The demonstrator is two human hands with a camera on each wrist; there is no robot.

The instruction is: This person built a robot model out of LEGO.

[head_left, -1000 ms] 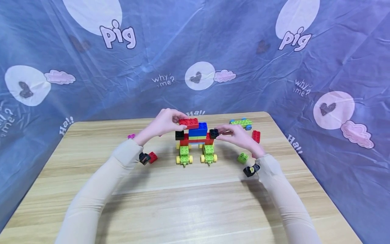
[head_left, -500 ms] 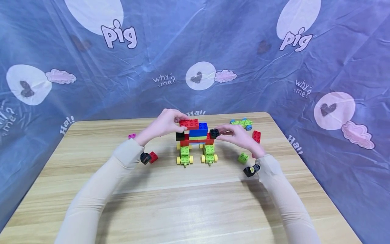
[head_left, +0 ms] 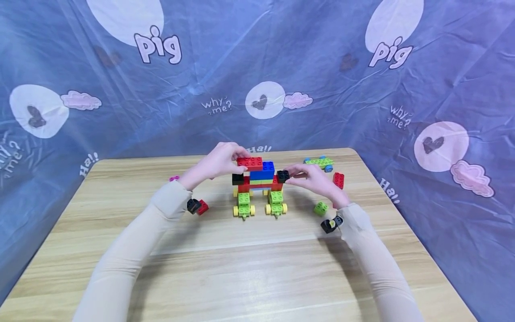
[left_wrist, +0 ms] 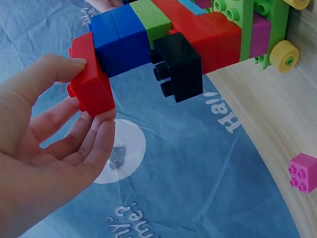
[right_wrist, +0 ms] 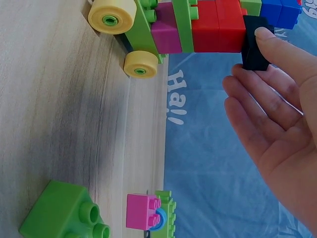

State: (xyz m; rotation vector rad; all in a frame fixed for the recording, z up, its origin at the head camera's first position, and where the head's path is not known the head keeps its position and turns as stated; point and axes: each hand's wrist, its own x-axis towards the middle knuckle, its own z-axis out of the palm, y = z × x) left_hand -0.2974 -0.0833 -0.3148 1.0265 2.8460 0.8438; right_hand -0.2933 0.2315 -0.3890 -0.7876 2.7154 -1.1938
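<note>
A figure of toy building bricks stands on two green wheeled bases [head_left: 243,210] with yellow wheels. Red, light green and blue bricks [head_left: 268,168] are stacked above them. Across the top sits a long red brick [head_left: 250,163], overhanging to the left. My left hand [head_left: 222,160] pinches that brick, thumb [left_wrist: 69,69] on its studded face and fingers beneath its end. On the right side, my right hand [head_left: 309,177] pinches a black brick [right_wrist: 255,43] between thumb and fingers, against the red bricks. A second black brick [left_wrist: 181,67] juts from the left side, untouched.
Loose on the wooden table [head_left: 257,268] lie a green brick [head_left: 320,208], a red one [head_left: 339,180], and another red one [head_left: 203,207] by the left wrist. A pink brick [left_wrist: 303,172] lies left. A green wheeled base [head_left: 319,163] stands back right.
My left wrist has shifted slightly right and up, covering more of the pink brick in the head view. Both hands keep their holds, and the figure stays in place.
</note>
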